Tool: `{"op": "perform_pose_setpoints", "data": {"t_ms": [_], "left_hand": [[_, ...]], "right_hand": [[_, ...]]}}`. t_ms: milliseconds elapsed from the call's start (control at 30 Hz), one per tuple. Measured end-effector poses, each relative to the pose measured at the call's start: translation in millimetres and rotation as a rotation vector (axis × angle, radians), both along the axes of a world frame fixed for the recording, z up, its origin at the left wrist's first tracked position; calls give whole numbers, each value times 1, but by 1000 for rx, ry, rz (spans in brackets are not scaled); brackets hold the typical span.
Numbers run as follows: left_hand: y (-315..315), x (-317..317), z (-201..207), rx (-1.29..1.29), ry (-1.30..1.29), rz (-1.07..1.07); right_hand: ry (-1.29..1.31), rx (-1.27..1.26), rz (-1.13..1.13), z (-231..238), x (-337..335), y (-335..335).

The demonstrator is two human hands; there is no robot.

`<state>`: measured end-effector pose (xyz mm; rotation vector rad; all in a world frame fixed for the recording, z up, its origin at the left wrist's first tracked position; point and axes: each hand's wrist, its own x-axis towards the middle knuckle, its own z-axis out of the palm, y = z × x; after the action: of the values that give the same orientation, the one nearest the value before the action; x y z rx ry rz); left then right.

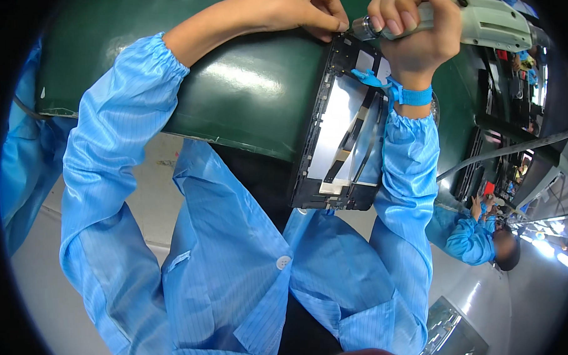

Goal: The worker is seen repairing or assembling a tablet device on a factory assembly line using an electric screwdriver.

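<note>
Of the two hands, we see the right hand [426, 38] wrapped around a pale green power screwdriver [494, 25], its uppermost fingers cut off by the frame. The left hand [291, 11] bunches its fingertips beside the tool's nose; whether they pinch anything, we cannot tell, nor can we make out the bit. Below, a black-framed panel [341, 116] juts past the tabletop [244, 119] edge, its right side partly hidden by the blue wrist strap [414, 96] and sleeve [409, 167].
</note>
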<state>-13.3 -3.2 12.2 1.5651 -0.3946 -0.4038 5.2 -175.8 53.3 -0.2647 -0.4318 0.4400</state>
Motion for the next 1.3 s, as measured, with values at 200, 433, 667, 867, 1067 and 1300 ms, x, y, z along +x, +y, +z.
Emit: {"op": "perform_pose_setpoints", "data": {"t_ms": [200, 433, 667, 867, 1067, 1300], "left_hand": [[2, 0, 0, -4, 15, -10], [2, -1, -2, 6, 15, -23], [3, 0, 0, 13, 0, -48], [1, 1, 0, 26, -4, -53], [2, -2, 0, 42, -42, -51], [-7, -1, 1, 48, -26, -35]], "right_hand": [[-412, -869, -492, 11, -6, -8], [281, -49, 10, 10, -10, 3], [373, -116, -29, 19, -14, 2], [371, -124, -32, 19, -13, 5], [-488, -990, -532, 13, -8, 5], [-372, -938, -424, 10, -4, -7]]}}
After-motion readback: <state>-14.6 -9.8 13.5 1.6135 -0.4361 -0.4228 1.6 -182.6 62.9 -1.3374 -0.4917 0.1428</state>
